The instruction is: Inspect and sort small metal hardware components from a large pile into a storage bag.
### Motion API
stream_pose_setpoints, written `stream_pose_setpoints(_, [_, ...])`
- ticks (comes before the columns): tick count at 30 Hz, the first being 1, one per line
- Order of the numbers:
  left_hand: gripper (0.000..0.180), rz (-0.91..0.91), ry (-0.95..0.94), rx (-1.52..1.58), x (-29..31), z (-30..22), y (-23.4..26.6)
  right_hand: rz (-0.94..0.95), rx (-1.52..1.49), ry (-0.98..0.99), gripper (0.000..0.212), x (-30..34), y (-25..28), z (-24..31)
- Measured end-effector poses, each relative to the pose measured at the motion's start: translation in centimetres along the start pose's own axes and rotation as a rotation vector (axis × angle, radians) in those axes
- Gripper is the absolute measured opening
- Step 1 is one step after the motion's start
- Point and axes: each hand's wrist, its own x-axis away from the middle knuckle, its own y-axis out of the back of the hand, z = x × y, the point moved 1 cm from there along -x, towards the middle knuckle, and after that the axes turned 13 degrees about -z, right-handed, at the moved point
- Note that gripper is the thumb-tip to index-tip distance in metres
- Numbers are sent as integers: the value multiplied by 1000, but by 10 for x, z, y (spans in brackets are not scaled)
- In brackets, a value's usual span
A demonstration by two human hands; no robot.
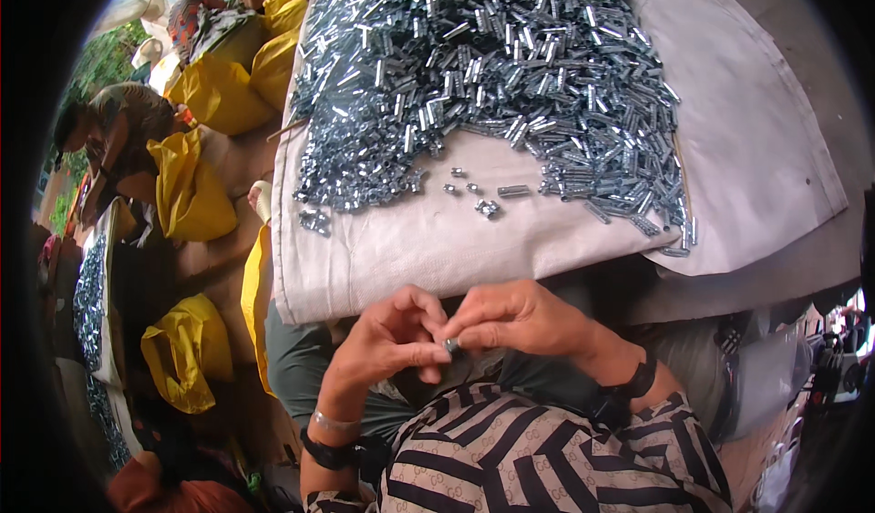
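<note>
Just off the near edge of the cloth-covered table, over my lap, my left hand (394, 338) and my right hand (521, 320) meet. Between their pinched fingertips is a small shiny metal piece (451, 343); the fingers hide most of it. Beyond them, on the white woven sheet (401, 262), lie a few loose small metal fittings (488, 209) and one slim metal tube (513, 190). A heap of short metal tubes (510, 66) covers the far part, and a pile of small metal fittings (351, 162) spreads at its left.
Yellow sacks (193, 185) stand on the floor to the left, one of them a yellow bag (187, 353) with its top gaping. A person (118, 135) sits bent over at the far left, another (190, 16) farther back. Clear plastic bags (766, 367) lie at the right.
</note>
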Motion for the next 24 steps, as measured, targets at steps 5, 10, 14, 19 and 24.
stream_pose_setpoints(5, [37, -371, -96, -350, 14, -6, -5, -655, 965, 647, 15, -31, 38, -1])
stream_pose_setpoints(10, [21, -395, -142, -503, 6, -6, -28, -728, 1462, 660, 16, -48, 71, -13])
stream_pose_setpoints(14, [27, -463, -215, -350, -6, -2, -51, -813, 1256, 681, 26, -32, 49, -11])
stream_pose_setpoints(19, [30, -374, -166, -72, -31, 14, -60, -707, 937, 780, 37, 13, -1, 10])
stream_pose_setpoints(24, [27, -373, -178, 79, -37, 30, -71, -657, 1007, 739, 26, 39, 7, 23])
